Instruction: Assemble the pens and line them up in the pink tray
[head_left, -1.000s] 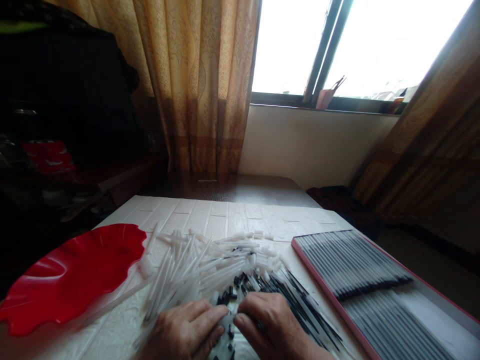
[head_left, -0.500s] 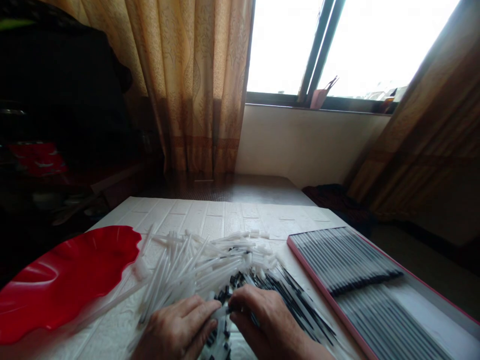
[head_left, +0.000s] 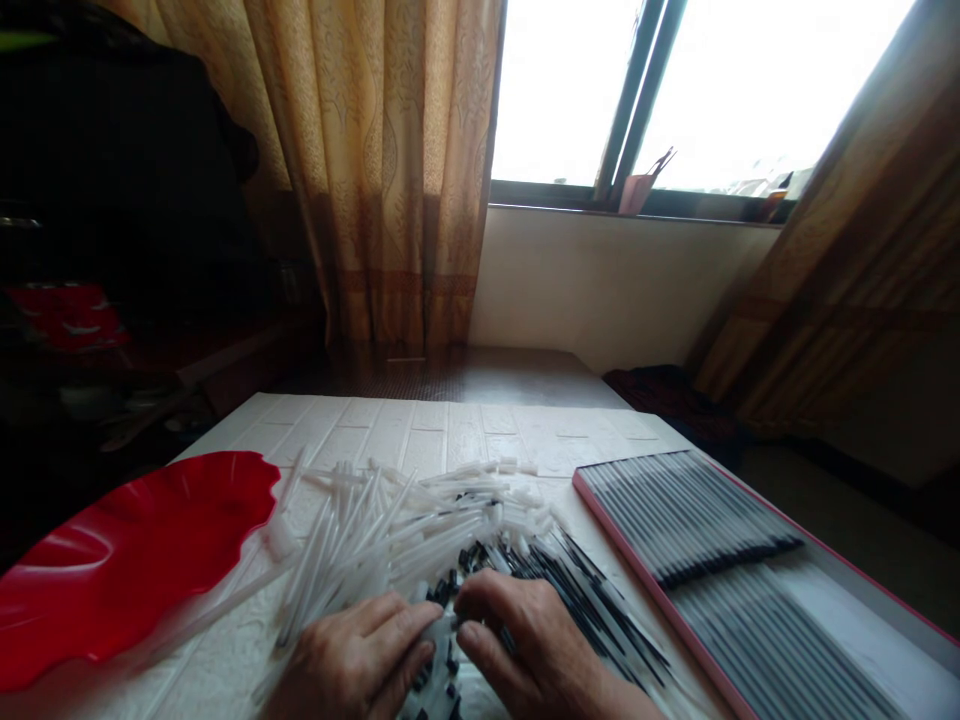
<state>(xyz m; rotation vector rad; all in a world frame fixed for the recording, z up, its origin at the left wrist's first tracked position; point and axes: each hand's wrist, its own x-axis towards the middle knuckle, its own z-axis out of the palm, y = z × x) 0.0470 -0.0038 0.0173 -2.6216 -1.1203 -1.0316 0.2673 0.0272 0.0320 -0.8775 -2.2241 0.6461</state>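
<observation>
My left hand point(head_left: 356, 655) is closed, its thumb and forefinger pinching a translucent plastic tube point(head_left: 436, 630) low in the middle of the head view. Just right of it, my right hand point(head_left: 536, 640) has a bent forefinger and thumb slightly apart, with nothing visible between them. Small black caps point(head_left: 452, 655) lie under and between the hands. Beyond my left hand spreads a loose heap of clear plastic tubes point(head_left: 375, 520). Thin black rods point(head_left: 592, 595) lie fanned out beside my right hand.
On the right, a pink-edged tray point(head_left: 626, 540) holds rows of dark pen-like sticks point(head_left: 690, 510). A red scalloped plate point(head_left: 150, 550) stands at the left. Both rest on a white brick-patterned tabletop point(head_left: 435, 430), with a dark table point(head_left: 525, 375) behind.
My right thumb and forefinger have parted slightly and moved a little away from the tube between the hands. My left hand keeps its pinch in nearly the same place.
</observation>
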